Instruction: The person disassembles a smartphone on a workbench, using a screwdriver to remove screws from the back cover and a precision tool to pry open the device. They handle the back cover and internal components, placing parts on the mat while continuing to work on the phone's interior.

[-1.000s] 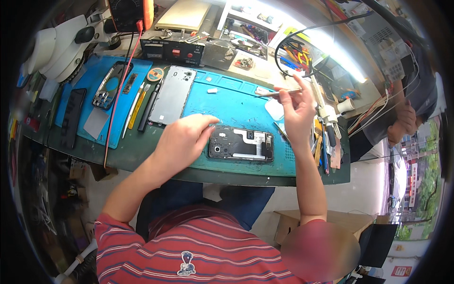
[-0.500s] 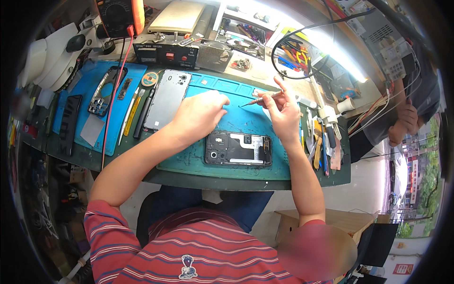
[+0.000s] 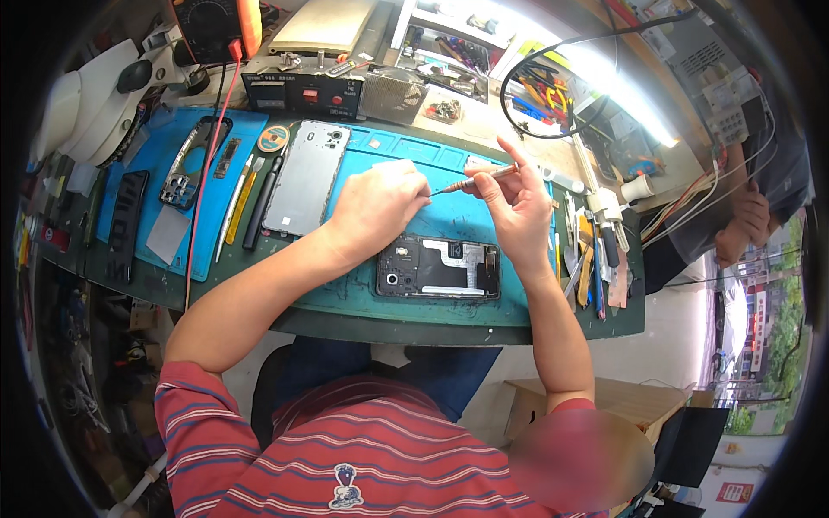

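My right hand (image 3: 521, 205) grips a thin screwdriver (image 3: 458, 185), its index finger raised along the upper end. The screwdriver slants left, its tip at the fingertips of my left hand (image 3: 380, 203). Those fingers are pinched together, and whatever they hold is hidden or too small to see. Just below both hands lies an opened phone (image 3: 438, 269) on the blue work mat (image 3: 345, 302), its black inside and camera parts facing up. A grey phone back panel (image 3: 306, 183) lies left of my left hand, partly behind my wrist.
Left of the panel are a black rod-shaped tool (image 3: 264, 205), a yellow tool (image 3: 244, 203), a solder spool (image 3: 275, 138) and a phone frame (image 3: 194, 164). A red cable (image 3: 207, 173) crosses there. Several hand tools (image 3: 596, 259) lie at right. A bystander's arms (image 3: 748, 216) show far right.
The screwdriver has shifted left, and its tip now meets my left fingertips. My left hand has moved slightly right toward it. The phone stays in place on the mat.
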A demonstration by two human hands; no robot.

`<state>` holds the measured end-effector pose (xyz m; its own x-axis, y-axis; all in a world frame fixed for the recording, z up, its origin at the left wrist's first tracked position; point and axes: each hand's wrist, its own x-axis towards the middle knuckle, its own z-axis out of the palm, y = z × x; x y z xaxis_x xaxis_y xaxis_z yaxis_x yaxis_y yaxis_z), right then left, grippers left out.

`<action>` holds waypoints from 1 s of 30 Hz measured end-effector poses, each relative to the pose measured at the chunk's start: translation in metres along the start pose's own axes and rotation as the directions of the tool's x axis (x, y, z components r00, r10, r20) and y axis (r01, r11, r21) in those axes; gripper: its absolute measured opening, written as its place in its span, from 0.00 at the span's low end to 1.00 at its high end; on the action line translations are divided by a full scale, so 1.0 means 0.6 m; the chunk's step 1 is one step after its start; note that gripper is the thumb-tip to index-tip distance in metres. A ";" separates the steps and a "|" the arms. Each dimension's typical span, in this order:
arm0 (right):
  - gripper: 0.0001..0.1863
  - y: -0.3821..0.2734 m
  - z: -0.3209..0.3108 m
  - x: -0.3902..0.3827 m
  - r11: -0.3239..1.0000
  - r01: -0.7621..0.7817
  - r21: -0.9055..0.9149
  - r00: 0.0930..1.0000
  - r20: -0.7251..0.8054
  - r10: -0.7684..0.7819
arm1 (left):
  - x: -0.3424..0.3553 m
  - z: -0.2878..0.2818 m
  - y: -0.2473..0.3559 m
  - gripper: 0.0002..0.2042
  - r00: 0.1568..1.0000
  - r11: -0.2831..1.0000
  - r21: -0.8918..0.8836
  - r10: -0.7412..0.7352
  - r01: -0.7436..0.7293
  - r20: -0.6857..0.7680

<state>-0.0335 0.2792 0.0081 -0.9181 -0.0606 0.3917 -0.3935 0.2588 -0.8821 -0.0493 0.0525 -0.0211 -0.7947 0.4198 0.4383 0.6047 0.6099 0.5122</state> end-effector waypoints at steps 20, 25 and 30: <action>0.31 -0.086 0.010 -0.043 0.953 0.218 -0.213 0.972 0.134 -0.192 | -0.063 -0.079 0.052 0.18 0.992 0.924 -0.359 -0.116 0.128 0.057; 0.33 -0.110 0.024 -0.064 0.863 0.385 -0.327 0.904 0.320 -0.282 | -0.110 -0.097 0.030 0.17 0.980 0.918 -0.393 0.032 0.049 0.197; 0.35 -0.119 0.033 -0.070 0.834 0.446 -0.325 0.857 0.423 -0.294 | -0.131 -0.086 0.025 0.16 0.982 0.902 -0.432 0.067 0.016 0.177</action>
<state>0.0323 0.2441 0.0492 -0.6918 -0.5356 0.4843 -0.7220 0.5019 -0.4763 0.0246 -0.0060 -0.0097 -0.7489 0.5725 0.3338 0.5547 0.2660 0.7884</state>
